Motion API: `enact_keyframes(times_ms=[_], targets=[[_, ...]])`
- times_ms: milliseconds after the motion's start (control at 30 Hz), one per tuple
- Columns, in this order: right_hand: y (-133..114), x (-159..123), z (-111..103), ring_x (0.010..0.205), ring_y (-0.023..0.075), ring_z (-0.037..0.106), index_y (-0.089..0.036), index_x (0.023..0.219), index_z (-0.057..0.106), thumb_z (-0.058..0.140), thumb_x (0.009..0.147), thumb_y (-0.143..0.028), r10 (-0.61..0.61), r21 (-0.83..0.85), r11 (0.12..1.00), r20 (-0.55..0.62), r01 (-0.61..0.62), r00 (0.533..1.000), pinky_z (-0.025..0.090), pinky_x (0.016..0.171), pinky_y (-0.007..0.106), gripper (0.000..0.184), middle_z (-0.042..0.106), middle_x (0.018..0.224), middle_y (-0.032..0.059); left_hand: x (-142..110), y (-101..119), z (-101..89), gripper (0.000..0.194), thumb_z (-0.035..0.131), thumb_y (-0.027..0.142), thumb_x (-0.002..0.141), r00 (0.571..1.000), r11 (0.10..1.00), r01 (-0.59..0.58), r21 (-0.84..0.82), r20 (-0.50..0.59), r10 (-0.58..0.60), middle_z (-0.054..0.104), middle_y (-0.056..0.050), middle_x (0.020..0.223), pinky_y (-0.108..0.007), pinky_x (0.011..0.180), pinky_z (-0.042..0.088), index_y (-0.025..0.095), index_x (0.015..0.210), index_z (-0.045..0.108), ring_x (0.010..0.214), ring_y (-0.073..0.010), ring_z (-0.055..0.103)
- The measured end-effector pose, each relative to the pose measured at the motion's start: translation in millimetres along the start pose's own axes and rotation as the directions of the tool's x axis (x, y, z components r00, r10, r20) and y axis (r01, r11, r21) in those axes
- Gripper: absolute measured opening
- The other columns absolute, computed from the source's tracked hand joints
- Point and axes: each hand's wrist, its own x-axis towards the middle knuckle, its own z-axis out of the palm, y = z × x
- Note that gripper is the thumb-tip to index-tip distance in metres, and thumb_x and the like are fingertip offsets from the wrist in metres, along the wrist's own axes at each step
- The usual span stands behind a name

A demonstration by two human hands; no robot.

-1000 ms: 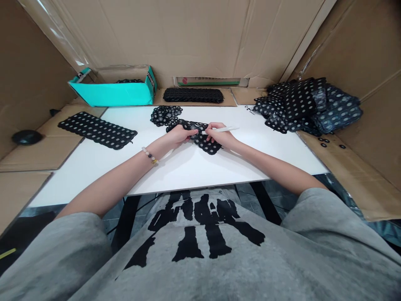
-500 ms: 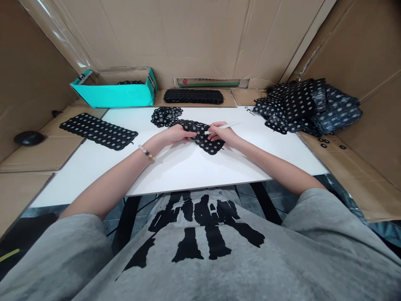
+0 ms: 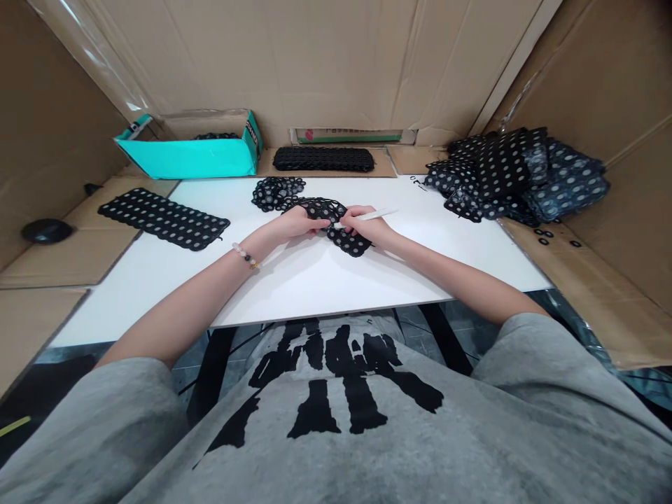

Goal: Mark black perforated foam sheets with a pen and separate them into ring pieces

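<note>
"Centrally, which hands appear, and in what state?"

"The left hand [image 3: 302, 222], with a pale beaded bracelet [image 3: 244, 256] at its wrist, pinches a black, pale-dotted openwork piece [image 3: 350, 242], thumb uppermost; the fingers beneath are partly hidden. The right hand [image 3: 364, 220] grips a slender, white, pen-shaped tool [image 3: 382, 213], its rear end pointing up and to the right."

"Where does the tool's tip lie?"

"At the piece, just beside the left thumb. Whether it passes through an opening is too small to tell."

"And where is the piece itself?"

"Near the middle of a flat white tabletop [image 3: 294, 294], between the two hands, its lower corner spread toward the wearer. Behind the left hand sits a bunched black cluster of dotted rings [image 3: 276, 194]; whether it joins the piece cannot be told."

"What surrounds these?"

"To the left, a flat, rectangular black strip with pale dots [image 3: 164, 218], lying aslant. Along the back, on brown cardboard [image 3: 386, 164], a black openwork rectangular bundle [image 3: 323, 159] and, left of it, an open turquoise-fronted cardboard box [image 3: 197, 159] containing dark material. To the right, a loose heap of black dotted pieces [image 3: 507, 171], with small black rings [image 3: 543, 241] scattered near it."
</note>
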Motion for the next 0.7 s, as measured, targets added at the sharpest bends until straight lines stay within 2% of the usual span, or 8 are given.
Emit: enact_keyframes(times_ms=[100, 167, 233, 300, 467, 567, 633, 700], targets=[[1.8, -1.2, 1.1, 0.073, 0.0167, 0.061, -0.019, 0.064, 0.06, 0.062, 0.078, -0.032, -0.038, -0.056, 0.998, 0.005, 0.038, 0.999, 0.049, 0.067, 0.026, 0.019, 0.063, 0.071, 0.0009, -1.2, 1.0, 1.9, 0.026, 0.083, 0.023, 0.069, 0.999, 0.999, 0.048, -0.018, -0.008, -0.048, 0.06, -0.001, 0.058, -0.026, 0.056, 0.042, 0.015, 0.058, 0.061, 0.054, -0.0115, 0.05], [2.0, -3.6, 2.9, 0.086, 0.0193, 0.063, -0.019, 0.064, 0.06, 0.061, 0.078, -0.033, -0.12, -0.13, 0.985, -0.018, 0.116, 0.993, 0.051, 0.083, 0.031, 0.019, 0.066, 0.084, 0.0031, -1.3, 0.5, 3.2, 0.026, 0.085, 0.021, 0.067, 0.999, 0.997, 0.05, -0.05, -0.019, -0.051, 0.061, -0.001, 0.057, -0.025, 0.055, 0.042, 0.015, 0.059, 0.061, 0.054, -0.0111, 0.051], [2.2, -5.8, 5.2, 0.102, 0.0221, 0.063, -0.02, 0.065, 0.061, 0.06, 0.078, -0.031, -0.185, -0.207, 0.963, -0.057, 0.17, 0.981, 0.048, 0.1, 0.036, 0.017, 0.068, 0.101, 0.0057, -1.1, -0.2, 4.6, 0.025, 0.085, 0.018, 0.065, 0.998, 0.995, 0.053, -0.086, -0.032, -0.056, 0.061, -0.001, 0.057, -0.025, 0.054, 0.041, 0.014, 0.059, 0.061, 0.053, -0.0109, 0.051], [3.3, -6.6, 7.8, 0.11, 0.0239, 0.062, -0.02, 0.067, 0.063, 0.06, 0.078, -0.029, -0.206, -0.264, 0.948, -0.082, 0.178, 0.975, 0.043, 0.108, 0.04, 0.015, 0.067, 0.111, 0.0074, -1.2, 0.0, 5.8, 0.023, 0.085, 0.015, 0.064, 0.997, 0.992, 0.057, -0.117, -0.045, -0.063, 0.062, -0.001, 0.057, -0.024, 0.053, 0.041, 0.014, 0.06, 0.062, 0.053, -0.0108, 0.051], [8.6, -2.6, 12.8, 0.114, 0.0256, 0.061, -0.021, 0.068, 0.061, 0.06, 0.081, -0.027, -0.262, -0.338, 0.916, -0.095, 0.216, 0.96, 0.044, 0.108, 0.041, 0.014, 0.066, 0.108, 0.0086, -3.2, 6.3, 6.9, 0.024, 0.086, 0.016, 0.065, 0.998, 0.989, 0.06, -0.137, -0.02, -0.064, 0.061, -0.001, 0.058, -0.025, 0.053, 0.04, 0.014, 0.061, 0.062, 0.053, -0.0104, 0.05], [8.5, 0.3, 11.0, 0.113, 0.0246, 0.062, -0.021, 0.067, 0.061, 0.062, 0.081, -0.026, -0.273, -0.326, 0.918, -0.106, 0.226, 0.956, 0.046, 0.106, 0.039, 0.015, 0.067, 0.106, 0.0081, -3.3, 9.2, 6.4, 0.027, 0.085, 0.02, 0.07, 0.996, 0.988, 0.081, -0.133, -0.03, -0.086, 0.058, -0.001, 0.056, -0.024, 0.052, 0.038, 0.015, 0.06, 0.06, 0.052, -0.0099, 0.048], [5.7, 2.0, 5.8, 0.102, 0.0221, 0.064, -0.02, 0.066, 0.062, 0.065, 0.081, -0.025, -0.206, -0.238, 0.954, -0.07, 0.185, 0.976, 0.05, 0.098, 0.035, 0.016, 0.067, 0.098, 0.006, -2.8, 9.2, 6.4, 0.032, 0.081, 0.024, 0.076, 0.994, 0.99, 0.09, -0.111, -0.052, -0.096, 0.055, -0.001, 0.054, -0.025, 0.05, 0.035, 0.016, 0.058, 0.056, 0.05, -0.0098, 0.046], [1.0, 3.2, -1.9, 0.083, 0.0174, 0.065, -0.019, 0.066, 0.061, 0.067, 0.082, -0.025, -0.062, -0.051, 0.997, -0.001, 0.062, 0.998, 0.054, 0.083, 0.03, 0.017, 0.066, 0.083, 0.0028, -2.6, 8.5, 6.7, 0.036, 0.078, 0.03, 0.08, 0.994, 0.994, 0.076, -0.083, -0.076, -0.082, 0.053, -0.001, 0.052, -0.026, 0.049, 0.033, 0.017, 0.058, 0.054, 0.049, -0.0101, 0.043]])
